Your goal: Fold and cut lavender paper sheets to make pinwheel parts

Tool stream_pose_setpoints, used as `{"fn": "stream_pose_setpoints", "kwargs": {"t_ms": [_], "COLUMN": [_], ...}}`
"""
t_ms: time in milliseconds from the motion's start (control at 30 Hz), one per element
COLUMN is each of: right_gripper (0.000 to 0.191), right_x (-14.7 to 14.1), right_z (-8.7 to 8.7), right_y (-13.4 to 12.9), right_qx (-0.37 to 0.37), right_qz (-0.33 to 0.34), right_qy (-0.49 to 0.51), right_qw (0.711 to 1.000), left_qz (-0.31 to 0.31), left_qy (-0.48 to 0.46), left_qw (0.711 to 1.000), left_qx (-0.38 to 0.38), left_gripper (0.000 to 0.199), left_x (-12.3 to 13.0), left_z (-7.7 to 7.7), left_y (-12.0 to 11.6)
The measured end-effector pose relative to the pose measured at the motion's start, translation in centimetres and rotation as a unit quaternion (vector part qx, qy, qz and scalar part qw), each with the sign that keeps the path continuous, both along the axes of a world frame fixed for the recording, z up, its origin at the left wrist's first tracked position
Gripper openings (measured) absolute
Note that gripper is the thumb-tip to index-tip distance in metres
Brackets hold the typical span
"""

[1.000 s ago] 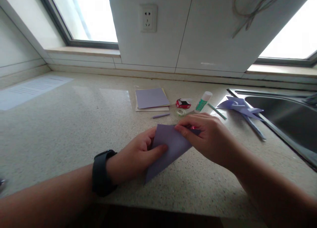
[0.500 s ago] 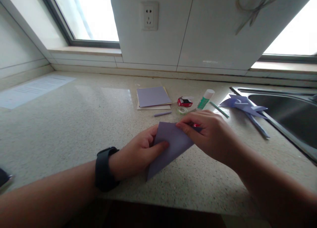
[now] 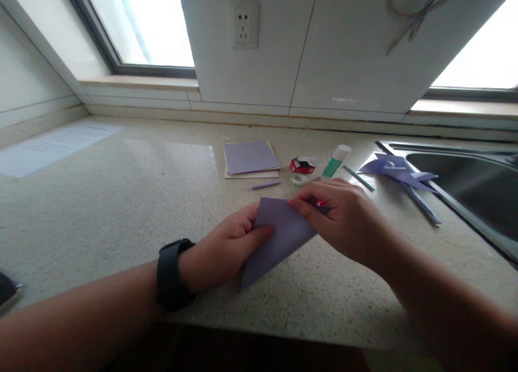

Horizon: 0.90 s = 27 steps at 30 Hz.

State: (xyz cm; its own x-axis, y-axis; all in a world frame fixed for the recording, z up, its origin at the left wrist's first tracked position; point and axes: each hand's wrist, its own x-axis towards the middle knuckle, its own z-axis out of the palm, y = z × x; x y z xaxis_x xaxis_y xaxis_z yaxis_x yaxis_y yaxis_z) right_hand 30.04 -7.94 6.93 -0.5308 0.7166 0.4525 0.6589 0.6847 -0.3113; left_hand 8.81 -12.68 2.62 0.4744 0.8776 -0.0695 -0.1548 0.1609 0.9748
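Left hand (image 3: 229, 248) gripping folded purple paper (image 3: 279, 232) by its left side, thumb on top; right hand (image 3: 343, 221) pinching its far edge between the fingers, something red showing at that grip. Paper lying tilted above the near part of the speckled surface (image 3: 121, 210). Beyond it, purple stick (image 3: 266, 185), paper stack (image 3: 251, 157), tape roll (image 3: 298, 180), red box (image 3: 302, 165) and glue stick (image 3: 337, 162). Purple pinwheel (image 3: 394, 170) resting right, by the sink (image 3: 469, 183).
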Motion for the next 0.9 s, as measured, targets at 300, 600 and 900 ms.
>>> {"fn": "stream_pose_setpoints", "kwargs": {"t_ms": [300, 600, 900], "right_gripper": [0.016, 0.014, 0.011], "right_x": [0.01, 0.0, 0.05], "right_z": [0.03, 0.1, 0.1], "right_y": [-0.03, -0.09, -0.17], "right_qx": [0.004, 0.002, 0.005], "right_qz": [0.003, 0.002, 0.009], "right_qy": [0.004, 0.002, 0.006], "right_qw": [1.0, 1.0, 1.0], "left_qz": [0.008, 0.006, 0.002], "left_qy": [-0.02, -0.038, -0.038], "left_qw": [0.999, 0.998, 0.999], "left_qx": [-0.032, -0.04, -0.031], "left_gripper": [0.037, 0.034, 0.036], "left_x": [0.09, 0.08, 0.12], "left_z": [-0.22, -0.44, -0.06], "left_y": [0.04, -0.06, -0.03]}}
